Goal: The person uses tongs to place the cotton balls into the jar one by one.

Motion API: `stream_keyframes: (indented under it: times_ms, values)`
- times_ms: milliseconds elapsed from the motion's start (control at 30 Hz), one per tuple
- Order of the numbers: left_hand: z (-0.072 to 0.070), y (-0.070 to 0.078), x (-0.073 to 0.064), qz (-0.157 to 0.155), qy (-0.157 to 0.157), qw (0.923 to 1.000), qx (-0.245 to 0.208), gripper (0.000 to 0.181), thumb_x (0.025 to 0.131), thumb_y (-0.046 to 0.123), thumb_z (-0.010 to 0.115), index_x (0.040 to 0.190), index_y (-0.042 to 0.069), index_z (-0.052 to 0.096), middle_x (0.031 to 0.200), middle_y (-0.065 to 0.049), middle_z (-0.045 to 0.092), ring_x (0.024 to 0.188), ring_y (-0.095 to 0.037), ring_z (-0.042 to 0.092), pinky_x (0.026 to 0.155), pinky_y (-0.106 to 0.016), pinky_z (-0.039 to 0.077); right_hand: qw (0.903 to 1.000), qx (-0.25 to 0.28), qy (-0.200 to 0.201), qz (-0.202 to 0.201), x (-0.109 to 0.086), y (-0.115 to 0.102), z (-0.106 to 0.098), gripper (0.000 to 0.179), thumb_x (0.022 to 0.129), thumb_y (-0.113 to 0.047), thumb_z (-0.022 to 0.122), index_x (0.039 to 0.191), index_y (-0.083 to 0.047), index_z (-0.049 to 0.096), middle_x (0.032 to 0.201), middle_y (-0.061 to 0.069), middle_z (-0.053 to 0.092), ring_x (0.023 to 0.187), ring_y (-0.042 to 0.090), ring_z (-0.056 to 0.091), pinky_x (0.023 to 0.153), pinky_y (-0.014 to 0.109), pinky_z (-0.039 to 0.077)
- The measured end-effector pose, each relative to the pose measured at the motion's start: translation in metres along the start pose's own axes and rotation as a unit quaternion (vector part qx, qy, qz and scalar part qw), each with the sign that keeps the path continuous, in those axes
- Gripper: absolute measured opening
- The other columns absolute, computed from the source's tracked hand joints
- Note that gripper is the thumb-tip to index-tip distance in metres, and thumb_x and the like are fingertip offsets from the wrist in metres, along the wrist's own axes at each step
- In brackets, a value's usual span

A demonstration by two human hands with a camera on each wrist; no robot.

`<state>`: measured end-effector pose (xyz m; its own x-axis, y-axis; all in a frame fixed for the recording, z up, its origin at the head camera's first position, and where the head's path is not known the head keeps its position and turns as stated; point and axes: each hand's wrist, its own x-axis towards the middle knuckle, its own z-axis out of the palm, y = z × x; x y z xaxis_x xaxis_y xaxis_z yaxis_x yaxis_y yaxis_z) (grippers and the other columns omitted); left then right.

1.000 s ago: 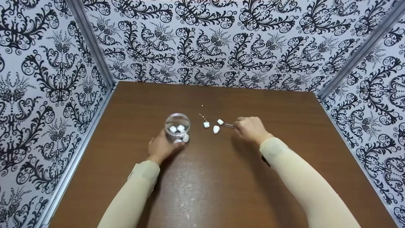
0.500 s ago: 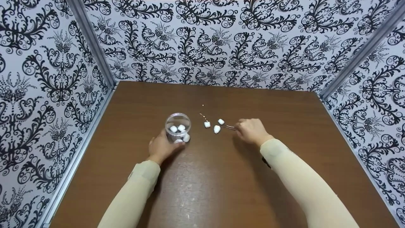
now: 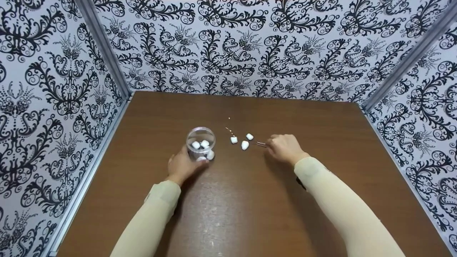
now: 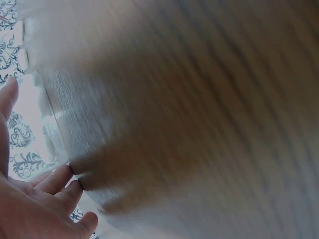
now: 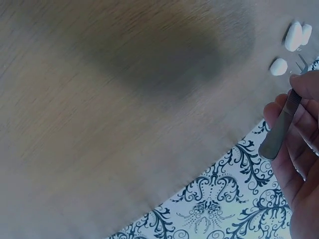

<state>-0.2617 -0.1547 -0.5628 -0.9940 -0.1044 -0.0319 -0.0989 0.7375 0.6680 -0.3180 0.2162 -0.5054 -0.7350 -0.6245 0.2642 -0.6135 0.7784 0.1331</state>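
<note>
A clear plastic jar (image 3: 201, 134) stands on the table with several small white marshmallow-like lumps inside. My left hand (image 3: 182, 165) holds it at its near left side; the left wrist view has the left hand (image 4: 42, 199) at its edge, beside the jar wall (image 4: 52, 122). Three more white lumps lie to the jar's right: one near it (image 3: 234, 140), one at the front (image 3: 245, 145), one at the back (image 3: 249, 136). Just right of these, my right hand (image 3: 285, 148) pinches metal tweezers (image 5: 284, 124). Their spread tips point left at the lumps, with nothing between them.
Tiny pale crumbs (image 3: 229, 130) trail behind the nearest loose lump. The brown wooden table (image 3: 221, 214) is bounded by patterned white and black walls (image 3: 235, 46) at the back and both sides, with metal posts (image 3: 103, 46) at the corners.
The right hand and tweezers have drawn slightly right and toward the front, away from the back lump. The left hand and jar have stayed put.
</note>
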Motion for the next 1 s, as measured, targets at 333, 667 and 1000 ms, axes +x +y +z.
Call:
stream_keyframes:
  times_ms: [333,667,1000]
  values:
    - [-0.001,-0.001,0.0,0.004,-0.007,0.9999,0.008,0.105,0.079,0.053,0.086,0.158,0.002,0.038,0.144,-0.023,0.063,0.136,-0.039,0.059,0.127,-0.06,0.023,0.9999,0.01,-0.006,0.0,0.004,-0.003,0.004,0.009,0.088,-0.017,0.077,0.089,-0.008,0.078,0.079,0.007,0.069,0.06,0.029,0.065,0.052,0.049,0.054]
    - [-0.002,0.0,-0.001,0.001,-0.009,0.9998,0.02,0.106,0.08,0.055,0.085,0.158,0.0,0.037,0.144,-0.024,0.063,0.136,-0.039,0.059,0.127,-0.059,0.023,0.9995,0.008,-0.031,0.002,0.015,-0.013,0.009,0.012,0.091,-0.02,0.077,0.087,-0.009,0.076,0.079,0.006,0.069,0.061,0.028,0.064,0.053,0.048,0.054]
    - [-0.001,0.001,-0.002,0.006,0.01,0.9997,0.022,0.1,0.078,0.054,0.086,0.153,0.001,0.044,0.137,-0.025,0.067,0.131,-0.04,0.062,0.126,-0.059,0.026,0.9986,0.008,-0.053,0.002,0.02,-0.018,0.017,0.01,0.092,-0.019,0.076,0.089,-0.01,0.078,0.08,0.006,0.069,0.065,0.029,0.067,0.057,0.05,0.055]
